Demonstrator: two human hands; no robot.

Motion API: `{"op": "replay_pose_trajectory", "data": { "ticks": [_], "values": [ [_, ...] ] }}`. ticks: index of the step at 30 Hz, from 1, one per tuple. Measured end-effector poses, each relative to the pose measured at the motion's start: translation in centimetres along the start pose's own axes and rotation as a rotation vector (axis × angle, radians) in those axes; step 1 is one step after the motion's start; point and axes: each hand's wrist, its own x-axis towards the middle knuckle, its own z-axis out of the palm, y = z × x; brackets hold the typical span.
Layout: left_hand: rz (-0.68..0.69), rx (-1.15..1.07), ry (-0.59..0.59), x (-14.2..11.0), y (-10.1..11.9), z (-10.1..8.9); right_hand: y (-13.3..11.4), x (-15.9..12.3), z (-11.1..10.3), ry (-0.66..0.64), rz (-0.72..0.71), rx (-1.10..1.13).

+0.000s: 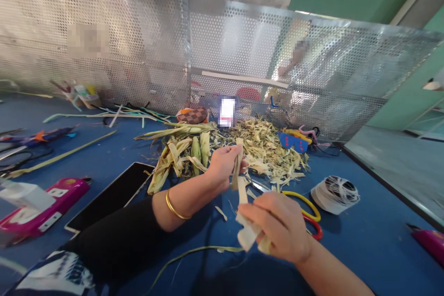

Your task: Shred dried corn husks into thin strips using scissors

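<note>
My left hand (222, 164) is closed on a narrow strip of dried corn husk (237, 169), pinched between thumb and fingers over the middle of the table. Closer to me, my right hand (282, 226) grips pale corn husk pieces (248, 236), with one strip standing up from its fingers toward the left hand. Behind both hands lies a heap of shredded husk (274, 148); longer husks (183, 152) are piled to its left. Scissors with yellow and red handles (308, 206) rest beside my right hand, which partly hides them.
A spool of white string (335, 194) stands at the right. On the left lie a dark flat tablet-like device (111, 194) and a magenta power strip (65, 199). A lit phone (227, 112) leans near the perforated metal screen (138, 41). Behind the screen, a person is partly visible.
</note>
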Motion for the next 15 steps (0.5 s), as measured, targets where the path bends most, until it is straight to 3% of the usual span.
{"op": "replay_pose_trajectory", "data": {
  "ticks": [3,6,12,15],
  "values": [
    [-0.061,-0.053,0.069,1.7,1.4,-0.9,-1.3,0.7,-0.5,-0.087,-0.097,0.089],
    [-0.063,-0.089,0.109,3.5,2.8,-2.6,-2.4,1.5,-0.7,-0.163,-0.068,0.25],
    [0.019,-0.097,0.207,5.8,5.3,-5.8,-2.9,2.6,-2.4,-0.43,0.19,0.773],
    [0.072,-0.089,0.231,6.2,6.0,-6.2,-2.3,2.4,-3.7,-0.436,0.433,1.069]
  ]
}}
